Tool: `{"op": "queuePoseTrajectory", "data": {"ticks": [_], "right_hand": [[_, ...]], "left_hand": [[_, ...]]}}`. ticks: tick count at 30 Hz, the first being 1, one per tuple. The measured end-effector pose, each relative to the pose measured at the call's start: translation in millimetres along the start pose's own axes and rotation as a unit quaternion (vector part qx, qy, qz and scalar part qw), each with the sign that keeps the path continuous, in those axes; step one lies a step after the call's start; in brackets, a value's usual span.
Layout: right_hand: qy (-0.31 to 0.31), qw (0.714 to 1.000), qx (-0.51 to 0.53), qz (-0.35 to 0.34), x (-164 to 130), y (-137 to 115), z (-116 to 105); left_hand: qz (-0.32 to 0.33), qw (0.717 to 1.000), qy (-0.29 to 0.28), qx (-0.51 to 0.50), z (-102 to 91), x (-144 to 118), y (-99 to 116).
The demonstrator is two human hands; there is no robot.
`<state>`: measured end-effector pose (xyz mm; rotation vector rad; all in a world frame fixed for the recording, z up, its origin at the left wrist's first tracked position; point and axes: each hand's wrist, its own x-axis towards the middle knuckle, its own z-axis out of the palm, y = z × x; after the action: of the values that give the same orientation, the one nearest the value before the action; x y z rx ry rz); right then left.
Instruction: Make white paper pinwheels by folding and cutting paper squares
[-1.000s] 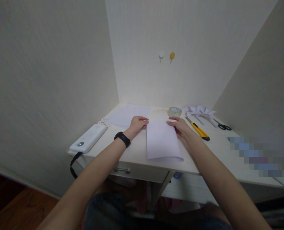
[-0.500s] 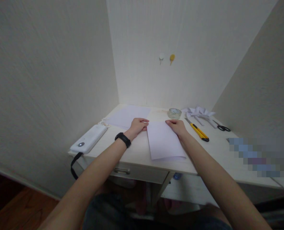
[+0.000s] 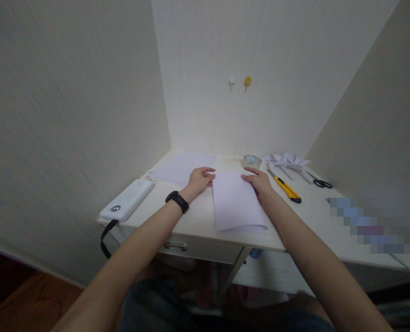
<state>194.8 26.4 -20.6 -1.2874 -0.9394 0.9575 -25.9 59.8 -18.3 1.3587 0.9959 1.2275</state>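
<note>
A folded sheet of white paper (image 3: 237, 203) lies on the white desk, its fold unclear at the far end and its near edge showing two layers slightly apart. At its far left corner, my left hand (image 3: 201, 181) is curled, with thumb and index finger holding the corner. My right hand (image 3: 259, 182) is by the far right corner. Its thumb rests on the paper while the index finger stands out above it, with a gap between them. Right of that hand lies a yellow utility knife (image 3: 287, 188), blade out.
Another white sheet (image 3: 186, 163) lies at the back left. A white device (image 3: 131, 198) with a black strap sits at the left edge. Behind are a tape roll (image 3: 251, 161), crumpled paper strips (image 3: 286, 160) and black-handled scissors (image 3: 322, 183). Walls enclose the desk.
My right index finger has lifted away from the thumb at the paper's far right corner. The paper's near edge has shifted slightly left. My left hand stays at its corner.
</note>
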Motion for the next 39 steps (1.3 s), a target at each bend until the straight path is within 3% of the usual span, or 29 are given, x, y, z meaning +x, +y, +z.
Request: {"op": "queuePoseTrajectory", "data": {"ticks": [7,14,23,30,33,36,39], "right_hand": [[0.006,0.997,0.074,0.028,-2,-10,-1],[-0.036,0.998,0.054,-0.001,3,-16,-12],[-0.084,0.996,0.030,-0.008,13,-12,-25],[-0.098,0.989,-0.097,-0.062,7,-7,-21],[-0.076,0.963,-0.237,-0.099,9,-2,-19],[-0.034,0.920,-0.365,-0.142,12,-5,-18],[-0.037,0.877,-0.456,-0.148,7,-15,-10]], "left_hand": [[0.048,0.999,-0.001,0.001,2.8,-1,5],[0.051,0.999,0.008,0.002,1.1,3,3],[-0.022,0.997,-0.051,-0.058,-4.0,-1,5],[-0.104,0.994,-0.023,-0.031,-5.9,3,-1],[-0.108,0.994,-0.014,-0.001,-5.9,3,-3],[-0.104,0.994,-0.005,0.018,-5.8,3,-4],[-0.103,0.994,-0.005,0.028,-5.4,2,-4]]}}
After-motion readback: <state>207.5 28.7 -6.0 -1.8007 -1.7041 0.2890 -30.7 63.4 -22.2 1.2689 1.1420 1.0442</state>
